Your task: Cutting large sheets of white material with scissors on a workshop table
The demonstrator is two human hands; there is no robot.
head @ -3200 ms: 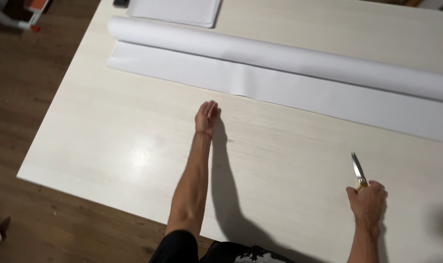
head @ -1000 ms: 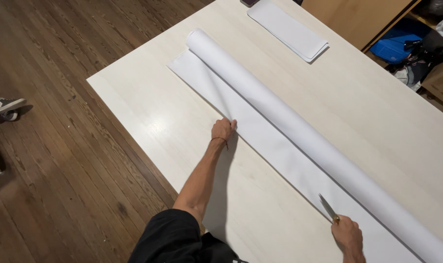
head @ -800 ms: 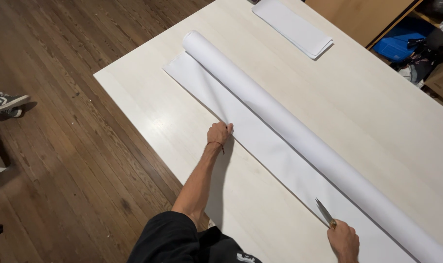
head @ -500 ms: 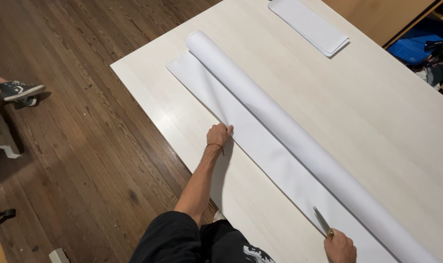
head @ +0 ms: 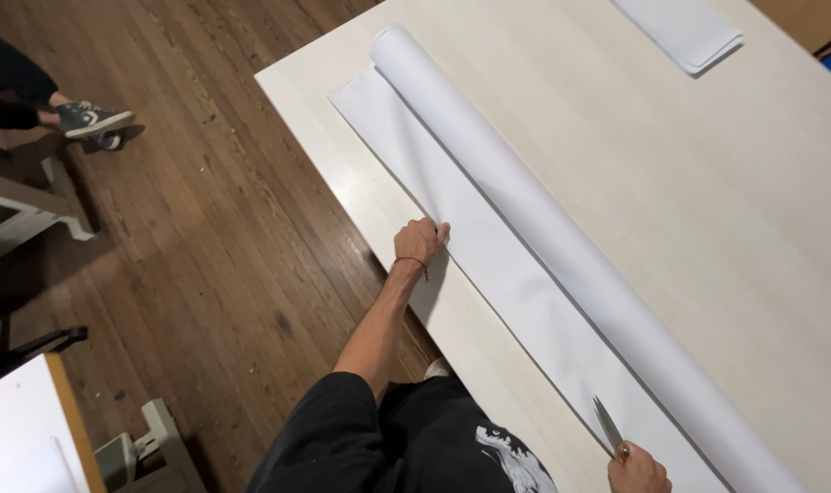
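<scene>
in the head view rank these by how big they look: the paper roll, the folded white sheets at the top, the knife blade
1. paper roll, runs across most of the table
2. folded white sheets, cut off by the frame's top edge
3. knife blade, smallest though nearest the camera, held in the right hand

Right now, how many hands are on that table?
2: the left hand presses the unrolled paper's edge; the right hand, at the bottom edge, holds a knife. No others show.
</scene>
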